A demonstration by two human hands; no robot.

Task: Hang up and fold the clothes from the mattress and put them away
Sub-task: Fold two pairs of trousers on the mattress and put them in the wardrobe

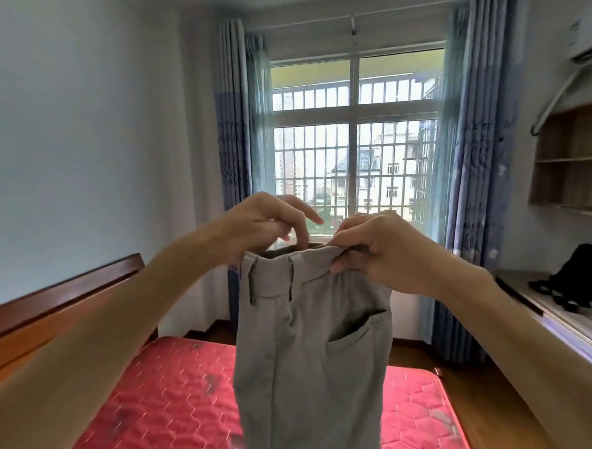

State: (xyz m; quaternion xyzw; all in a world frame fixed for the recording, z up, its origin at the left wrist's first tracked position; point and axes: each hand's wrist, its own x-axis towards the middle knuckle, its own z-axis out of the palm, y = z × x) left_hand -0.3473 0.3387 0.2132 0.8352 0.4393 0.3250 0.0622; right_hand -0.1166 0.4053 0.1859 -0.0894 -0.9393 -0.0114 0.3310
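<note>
Holding the grey trousers point(312, 345) up by the waistband, I had my left hand point(264, 222) hooked into it and my right hand point(385, 253) pinching it, close together, above the red mattress point(162, 399). A black backpack point(574, 276) lay on the desk point(587, 327) under wall shelves point(572, 160); a barred window point(354, 141) stood ahead.

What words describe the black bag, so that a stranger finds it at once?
Start at the barred window, then look right to the pale desk along the wall. The black bag lies on it, below the wooden shelves. It is the only bulky black thing there, with straps spread beside it.
</note>
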